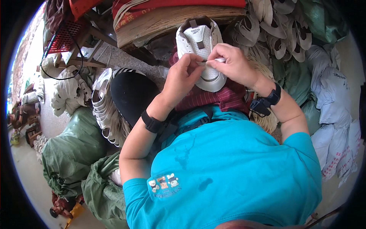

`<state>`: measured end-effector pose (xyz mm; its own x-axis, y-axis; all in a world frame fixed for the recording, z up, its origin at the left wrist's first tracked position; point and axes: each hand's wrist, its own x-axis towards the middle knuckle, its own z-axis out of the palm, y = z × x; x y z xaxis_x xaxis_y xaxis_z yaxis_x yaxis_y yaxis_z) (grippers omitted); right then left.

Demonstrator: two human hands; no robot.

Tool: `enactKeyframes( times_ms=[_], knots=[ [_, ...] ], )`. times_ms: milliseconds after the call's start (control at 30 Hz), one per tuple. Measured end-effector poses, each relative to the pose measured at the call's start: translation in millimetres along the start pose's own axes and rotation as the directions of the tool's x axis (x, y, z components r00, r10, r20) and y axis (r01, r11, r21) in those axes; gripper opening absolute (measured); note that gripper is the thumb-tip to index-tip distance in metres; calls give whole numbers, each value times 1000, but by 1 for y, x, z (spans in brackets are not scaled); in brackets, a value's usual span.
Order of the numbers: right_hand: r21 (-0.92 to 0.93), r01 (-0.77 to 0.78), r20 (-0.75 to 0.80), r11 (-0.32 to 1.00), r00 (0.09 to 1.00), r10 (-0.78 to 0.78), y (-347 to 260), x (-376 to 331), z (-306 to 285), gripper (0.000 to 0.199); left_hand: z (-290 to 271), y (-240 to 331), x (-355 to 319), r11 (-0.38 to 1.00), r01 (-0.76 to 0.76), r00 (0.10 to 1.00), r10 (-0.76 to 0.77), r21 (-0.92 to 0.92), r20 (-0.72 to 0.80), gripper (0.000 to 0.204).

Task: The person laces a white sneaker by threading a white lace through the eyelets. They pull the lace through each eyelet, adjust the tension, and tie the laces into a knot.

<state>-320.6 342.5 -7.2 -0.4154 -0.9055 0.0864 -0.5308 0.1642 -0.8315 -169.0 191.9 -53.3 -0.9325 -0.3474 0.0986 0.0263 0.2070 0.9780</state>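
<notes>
A white sneaker upper [213, 79] lies on my lap over a dark red striped cloth [201, 100]. Its tongue points away from me, and brown lining shows around the collar. Both hands meet over the middle of the upper, fingertips nearly touching. My left hand [182, 76] is closed in a pinch on a thin pale strand that looks like a shoelace. With thumb and forefinger, my right hand [237, 65] also pinches it, and a white piece [220, 60] shows between its fingers. The fingers hide part of the lace holes.
Beyond the upper stands a worn wooden bench [164, 24]. Strung shoe parts hang at the far right [284, 28] and lie stacked left of my knee [105, 103]. Green sacks [74, 145] sit at the left, white sacks [333, 103] at the right. A red basket [65, 38] is far left.
</notes>
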Motion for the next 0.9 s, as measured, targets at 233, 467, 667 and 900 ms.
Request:
enactKeyframes(
  times_ms=[233, 467, 667, 900],
  knots=[
    [65, 34, -8, 997, 999, -34, -5, 5, 3, 12, -5, 2, 5, 971, -129, 987, 145, 202, -64, 20],
    [-56, 50, 96, 997, 994, -45, -5, 10, 1, 17, -19, 10, 11, 633, -397, 870, 490, 665, 53, 10],
    [255, -347, 231, 902, 928, 292, 4, -10, -23, 21, -162, -25, -26, 688, 66, 658, 515, 723, -549, 20],
    [39, -424, 322, 905, 862, 391, 51, -35, -52, 14, -430, -83, -222, 674, -284, 708, -333, -682, -623, 13]
  ],
)
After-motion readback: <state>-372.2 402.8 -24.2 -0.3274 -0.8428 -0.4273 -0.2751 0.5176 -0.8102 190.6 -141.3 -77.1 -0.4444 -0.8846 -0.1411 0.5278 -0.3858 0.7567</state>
